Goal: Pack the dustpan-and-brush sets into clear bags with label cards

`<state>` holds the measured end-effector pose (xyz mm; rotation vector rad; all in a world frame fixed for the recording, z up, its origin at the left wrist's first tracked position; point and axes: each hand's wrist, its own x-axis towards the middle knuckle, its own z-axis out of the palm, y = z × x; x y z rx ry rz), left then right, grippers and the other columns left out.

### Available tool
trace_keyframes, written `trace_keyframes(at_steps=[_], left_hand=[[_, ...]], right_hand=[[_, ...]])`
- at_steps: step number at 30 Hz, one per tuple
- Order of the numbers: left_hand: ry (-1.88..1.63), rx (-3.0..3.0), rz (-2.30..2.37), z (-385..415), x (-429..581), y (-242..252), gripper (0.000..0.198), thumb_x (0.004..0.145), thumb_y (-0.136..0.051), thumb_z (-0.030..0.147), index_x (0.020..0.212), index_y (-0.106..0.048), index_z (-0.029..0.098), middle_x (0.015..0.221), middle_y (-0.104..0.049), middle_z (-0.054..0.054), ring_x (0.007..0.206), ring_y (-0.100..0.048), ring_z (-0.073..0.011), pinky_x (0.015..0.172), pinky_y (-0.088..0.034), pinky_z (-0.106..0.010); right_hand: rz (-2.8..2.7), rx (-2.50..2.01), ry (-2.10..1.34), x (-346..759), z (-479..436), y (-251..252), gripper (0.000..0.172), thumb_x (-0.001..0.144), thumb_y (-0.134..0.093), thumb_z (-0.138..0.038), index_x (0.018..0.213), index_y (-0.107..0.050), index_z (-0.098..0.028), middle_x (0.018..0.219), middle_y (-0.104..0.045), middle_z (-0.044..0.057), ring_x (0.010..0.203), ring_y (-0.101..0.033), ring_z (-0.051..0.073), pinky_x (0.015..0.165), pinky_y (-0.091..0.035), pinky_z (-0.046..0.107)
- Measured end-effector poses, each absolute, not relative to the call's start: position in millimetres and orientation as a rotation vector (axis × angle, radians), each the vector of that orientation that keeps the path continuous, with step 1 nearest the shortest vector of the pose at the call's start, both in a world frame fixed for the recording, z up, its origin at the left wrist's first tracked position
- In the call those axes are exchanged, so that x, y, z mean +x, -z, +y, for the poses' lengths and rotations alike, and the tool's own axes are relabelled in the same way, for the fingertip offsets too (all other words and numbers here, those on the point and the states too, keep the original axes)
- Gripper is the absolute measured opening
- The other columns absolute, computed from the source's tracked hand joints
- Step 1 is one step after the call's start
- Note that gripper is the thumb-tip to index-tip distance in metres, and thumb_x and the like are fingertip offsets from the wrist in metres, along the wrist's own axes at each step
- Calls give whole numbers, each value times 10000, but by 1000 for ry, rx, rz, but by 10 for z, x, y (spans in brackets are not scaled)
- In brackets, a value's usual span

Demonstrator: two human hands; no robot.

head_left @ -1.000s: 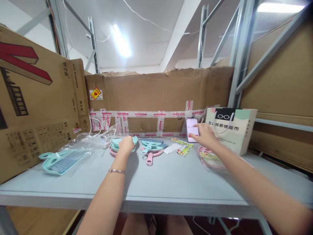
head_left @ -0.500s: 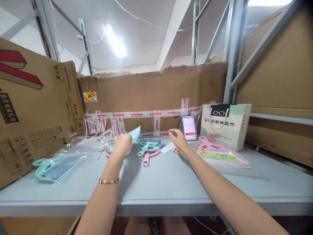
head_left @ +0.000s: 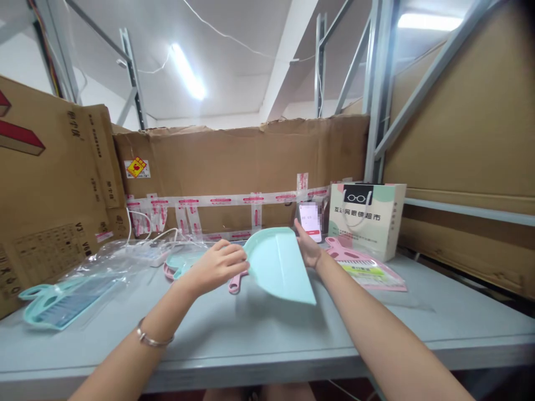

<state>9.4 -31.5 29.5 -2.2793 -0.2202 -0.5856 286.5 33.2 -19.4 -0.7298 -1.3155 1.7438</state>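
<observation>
Left hand (head_left: 225,264) has its fingers curled closed on the left edge of one turquoise dustpan (head_left: 276,264), raised above the table (head_left: 200,334); the right hand (head_left: 308,249), partly open, is half hidden behind its right edge, so its grip cannot be told. Two bagged sets, one turquoise (head_left: 71,301), one pink (head_left: 368,270), flank them; one phone (head_left: 310,223) stands behind. Half a second ago, the dustpan was farther left, the right hand apart from it.
</observation>
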Motion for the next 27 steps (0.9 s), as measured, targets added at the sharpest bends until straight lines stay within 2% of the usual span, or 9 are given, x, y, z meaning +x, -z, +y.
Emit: trace_keyframes(at_steps=[3, 5, 8, 11, 14, 17, 21, 24, 27], left_hand=[[486, -2334, -134, -341, -79, -321, 202, 857, -418, 65, 846, -576, 190, 856, -650, -22, 894, -555, -151, 791, -349, -304], [527, -2383, -155, -286, -182, -351, 197, 856, -437, 87, 865, -592, 208, 920, -657, -29, 933, -559, -158, 812, -362, -310], [1017, -2418, -468, -154, -230, -390, 162, 851, -474, 168, 899, -611, 238, 1017, -641, -41, 982, -553, -174, 868, -374, -340], [1928, -2340, -1054, -80, -130, -401, 216, 845, -492, 340, 1009, -577, 229, 1073, -604, -66, 1012, -549, -194, 861, -422, -350], [2547, -2489, -1594, -92, 14, -381, 388, 819, -471, 491, 1067, -543, 202, 1029, -608, -79, 868, -600, -193, 700, -492, -315], [2677, -2620, -1889, -98, 48, -352, 378, 741, -610, 396, 1050, -558, 184, 879, -638, -50, 675, -596, -155, 575, -489, -267], [2843, -2318, -1981, 1, -88, -346, 370, 675, -644, 217, 1038, -589, 177, 768, -648, -22, 591, -580, -140, 525, -486, -251], [3129, -1941, -1798, 79, -174, -351, 358, 703, -584, 183, 1061, -586, 198, 837, -664, -26, 635, -602, -144, 566, -509, -265], [3290, -1727, -1587, 90, -178, -348, 358, 725, -548, 163, 1077, -572, 221, 953, -663, -27, 735, -622, -147, 632, -521, -264]], right_hand=[[-1320, -747, -1880, 2829, 262, 149, 592, 778, -400, -652, 922, -615, -119, 812, -696, 100, 797, -664, 223, 759, -512, 366], [-1365, -803, -1846, 2786, 215, 112, 345, 763, -590, -418, 928, -616, -117, 781, -695, 72, 708, -662, 175, 690, -528, 300], [-1368, -777, -1693, 2652, 137, 42, 258, 697, -669, -178, 942, -611, -122, 778, -685, 45, 658, -644, 138, 629, -540, 252], [-1207, -640, -1534, 2419, 63, -9, 221, 739, -637, -192, 952, -597, -149, 817, -673, 33, 681, -631, 129, 626, -555, 248], [-1085, -588, -1456, 2201, -1, -8, 216, 780, -599, -219, 990, -561, -184, 874, -666, 26, 706, -628, 126, 624, -561, 255], [-1172, -605, -1544, 2144, -48, 7, 331, 775, -616, -285, 1081, -507, -221, 966, -657, 29, 776, -639, 143, 699, -556, 307], [-1421, -589, -1583, 2274, 29, 47, 478, 797, -462, -572, 1090, -519, -199, 1009, -647, 91, 890, -630, 206, 834, -492, 423], [-1471, -853, -1057, 2306, 220, 209, 464, 795, -435, -580, 1017, -557, -192, 984, -649, 102, 937, -607, 221, 898, -434, 447], [-1774, -1105, -464, 2194, 416, 449, 342, 747, -580, -387, 1033, -581, -200, 1120, -607, 106, 1089, -520, 245, 973, -358, 457]])
